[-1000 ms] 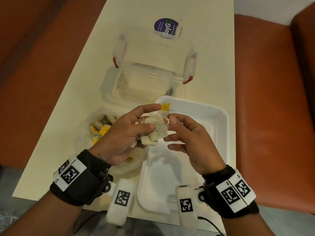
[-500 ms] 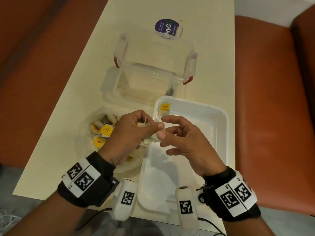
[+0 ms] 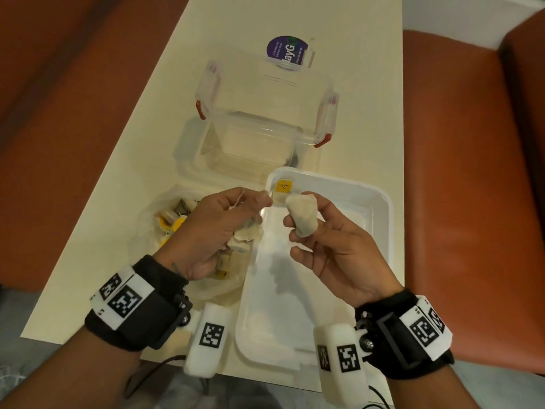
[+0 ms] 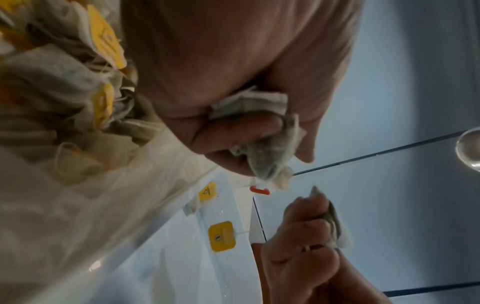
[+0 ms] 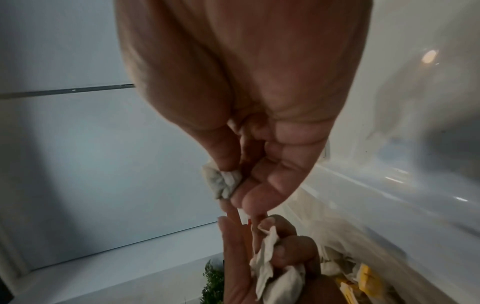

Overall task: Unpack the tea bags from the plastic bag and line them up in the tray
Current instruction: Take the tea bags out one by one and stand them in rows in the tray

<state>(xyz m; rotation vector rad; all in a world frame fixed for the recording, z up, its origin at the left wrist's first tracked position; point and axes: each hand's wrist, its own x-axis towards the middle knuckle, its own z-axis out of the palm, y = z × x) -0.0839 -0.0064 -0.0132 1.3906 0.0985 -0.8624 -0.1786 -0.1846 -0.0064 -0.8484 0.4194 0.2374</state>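
My right hand point(image 3: 306, 219) pinches one pale tea bag point(image 3: 302, 214) above the far left part of the white tray point(image 3: 380, 202). In the right wrist view that tea bag point(image 5: 221, 183) sits between thumb and fingers. My left hand point(image 3: 233, 219) grips a small bunch of tea bags point(image 3: 246, 236) with a string over its forefinger, just left of the tray; the left wrist view shows the bunch point(image 4: 262, 131) in the curled fingers. One tea bag with a yellow tag point(image 3: 283, 185) lies in the tray's far left corner. The clear plastic bag point(image 3: 165, 225) with several more tea bags lies under my left hand.
An open clear plastic box with red clips point(image 3: 259, 125) stands just beyond the tray, its lid tilted back. A round purple sticker point(image 3: 286, 51) lies farther back on the cream table point(image 3: 141, 160). Orange seats flank the table on both sides.
My hands have drawn apart. The right hand now holds a single tea bag, pulled free of the bunch that stays in the left hand, and has moved right over the tray.
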